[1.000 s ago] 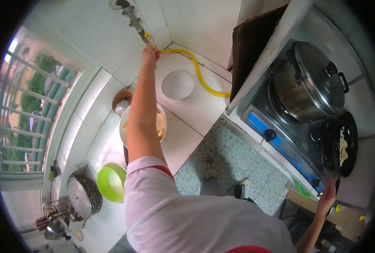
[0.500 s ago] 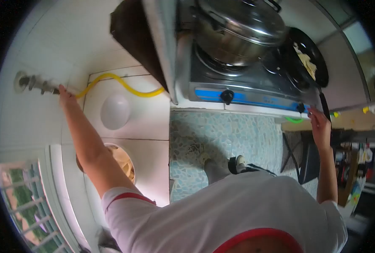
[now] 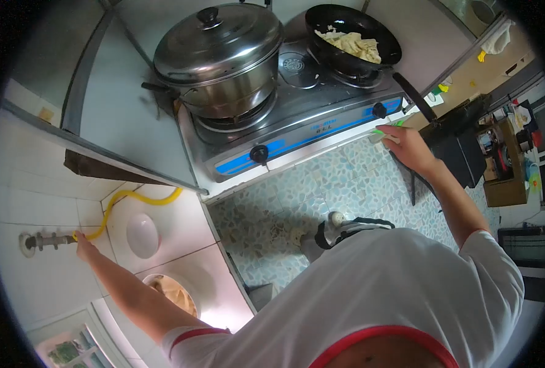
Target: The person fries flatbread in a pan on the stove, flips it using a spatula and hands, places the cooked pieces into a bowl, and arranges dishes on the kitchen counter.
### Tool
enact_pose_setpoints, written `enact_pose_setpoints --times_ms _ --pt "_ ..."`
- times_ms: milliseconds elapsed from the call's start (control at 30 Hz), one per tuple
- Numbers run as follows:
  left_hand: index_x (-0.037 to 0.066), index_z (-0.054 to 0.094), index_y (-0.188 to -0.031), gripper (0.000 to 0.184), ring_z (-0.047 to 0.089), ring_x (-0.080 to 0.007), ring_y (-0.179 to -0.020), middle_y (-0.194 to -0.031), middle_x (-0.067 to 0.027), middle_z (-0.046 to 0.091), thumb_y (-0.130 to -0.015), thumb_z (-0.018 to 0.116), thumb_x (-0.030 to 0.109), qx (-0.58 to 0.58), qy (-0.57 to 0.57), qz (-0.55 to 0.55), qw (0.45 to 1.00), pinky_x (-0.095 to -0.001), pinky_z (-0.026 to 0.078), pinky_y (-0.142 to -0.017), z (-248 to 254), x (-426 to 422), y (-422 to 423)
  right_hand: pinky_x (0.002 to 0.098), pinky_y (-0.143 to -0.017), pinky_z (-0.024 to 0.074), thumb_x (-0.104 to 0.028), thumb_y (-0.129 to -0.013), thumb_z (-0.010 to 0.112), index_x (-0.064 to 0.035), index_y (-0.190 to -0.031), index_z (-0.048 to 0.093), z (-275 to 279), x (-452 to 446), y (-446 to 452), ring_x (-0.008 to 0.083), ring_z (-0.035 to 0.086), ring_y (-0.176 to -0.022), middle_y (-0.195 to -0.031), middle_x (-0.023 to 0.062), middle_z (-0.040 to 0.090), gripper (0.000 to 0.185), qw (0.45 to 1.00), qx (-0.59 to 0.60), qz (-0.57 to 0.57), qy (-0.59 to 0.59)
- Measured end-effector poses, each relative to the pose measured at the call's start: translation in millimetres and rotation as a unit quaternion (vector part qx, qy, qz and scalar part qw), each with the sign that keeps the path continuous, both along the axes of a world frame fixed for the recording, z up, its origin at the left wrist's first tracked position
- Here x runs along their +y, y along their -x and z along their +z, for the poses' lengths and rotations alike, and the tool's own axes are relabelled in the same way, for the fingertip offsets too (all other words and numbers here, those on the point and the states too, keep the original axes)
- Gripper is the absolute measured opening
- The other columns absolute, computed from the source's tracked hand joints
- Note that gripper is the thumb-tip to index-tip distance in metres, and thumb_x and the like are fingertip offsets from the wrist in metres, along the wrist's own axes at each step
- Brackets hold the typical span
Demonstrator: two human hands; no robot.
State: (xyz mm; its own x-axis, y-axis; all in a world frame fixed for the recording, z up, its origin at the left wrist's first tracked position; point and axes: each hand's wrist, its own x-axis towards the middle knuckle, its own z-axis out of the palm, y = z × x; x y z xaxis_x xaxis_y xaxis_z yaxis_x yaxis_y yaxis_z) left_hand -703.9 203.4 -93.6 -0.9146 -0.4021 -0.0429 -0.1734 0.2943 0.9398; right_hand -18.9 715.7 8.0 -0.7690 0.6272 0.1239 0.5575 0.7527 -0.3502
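Observation:
At the wall on the left, my left hand [image 3: 86, 246] is closed round the end of a yellow gas hose [image 3: 127, 193], where it meets a metal gas valve [image 3: 50, 240]. My right hand [image 3: 407, 147] is in front of the gas stove [image 3: 303, 132], just below its right knob [image 3: 379, 110] and apart from it. Its thumb and forefinger are spread, with nothing plainly held. A black frying pan [image 3: 390, 52] with pale, folded food [image 3: 353, 46] stands on the right burner. On the left burner is a lidded steel pot [image 3: 229, 80].
A white bowl [image 3: 143, 236] and a round container [image 3: 189, 294] with light brown contents are on the tiled counter [image 3: 186, 236]. The pan's handle [image 3: 414, 97] juts over the stove's front edge. A grey panel [image 3: 131, 104] flanks the stove. Behind my right hand are black furniture [image 3: 453, 153] and shelves [image 3: 506, 162].
The view has turned toward the stove, bringing pot and pan fully into sight. My right hand has come away from the right knob, its fingers parting. My left hand stays at the hose end.

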Motion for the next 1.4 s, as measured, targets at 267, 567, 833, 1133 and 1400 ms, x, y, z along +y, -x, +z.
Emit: enact_pose_setpoints --times_ms 267,567,833,1133,1400 --pt "0.002 0.063 -0.079 0.034 0.053 -0.0125 -0.055 -0.07 -0.0057 0.061 -0.077 0.055 0.035 0.126 0.137 0.016 0.982 -0.0233 0.039 -0.046 62 -101 -131 0.0287 -0.054 0.044 -0.014 -0.069 0.064 -0.0036 -0.071 0.06 -25 32 -16 0.0228 0.058 -0.06 -0.068 0.0118 0.06 0.011 0.984 0.066 0.006 0.163" --pt "0.004 0.063 -0.079 0.025 0.047 -0.0076 -0.053 -0.067 -0.0027 0.059 -0.082 0.046 0.023 0.148 0.251 0.254 0.922 -0.0223 0.034 -0.045 164 -170 -575 0.0265 -0.07 0.0449 -0.015 -0.087 0.041 0.0037 -0.088 0.056 -118 20 -4 0.0183 0.06 -0.073 -0.079 0.01 0.06 0.024 0.907 0.086 0.237 0.338" --pt "0.002 0.044 -0.114 0.035 0.06 -0.0151 -0.073 -0.088 -0.0082 0.059 -0.079 0.042 0.002 0.089 0.034 0.442 0.892 -0.0187 0.04 -0.049 105 -217 -882 0.0274 -0.088 0.0363 -0.002 -0.086 0.036 -0.0028 -0.118 0.044 -124 -78 -15 0.0206 0.049 -0.104 -0.112 0.0154 0.051 0.033 0.864 -0.011 0.415 0.284" --pt "0.006 0.055 -0.079 0.012 0.057 -0.0125 -0.068 -0.076 -0.0024 0.059 -0.08 0.054 0.019 0.141 -0.122 0.502 0.845 -0.021 0.044 -0.052 53 -321 -958 0.0219 -0.074 0.0429 0.01 -0.073 0.047 -0.0121 -0.128 0.031 -127 -174 -15 0.0182 0.057 -0.09 -0.123 0.0187 0.039 0.061 0.828 0.031 0.438 0.347" --pt "0.004 0.032 -0.101 0.037 0.05 -0.0257 -0.074 -0.106 -0.015 0.034 -0.079 0.056 0.022 0.343 -0.236 0.528 0.74 -0.0361 0.051 -0.057 24 -566 -924 0.026 -0.062 0.0455 -0.005 -0.069 0.062 -0.0103 -0.124 0.036 -125 -267 -39 0.0163 0.058 -0.07 -0.105 0.0196 0.053 0.062 0.923 -0.092 0.314 0.203"
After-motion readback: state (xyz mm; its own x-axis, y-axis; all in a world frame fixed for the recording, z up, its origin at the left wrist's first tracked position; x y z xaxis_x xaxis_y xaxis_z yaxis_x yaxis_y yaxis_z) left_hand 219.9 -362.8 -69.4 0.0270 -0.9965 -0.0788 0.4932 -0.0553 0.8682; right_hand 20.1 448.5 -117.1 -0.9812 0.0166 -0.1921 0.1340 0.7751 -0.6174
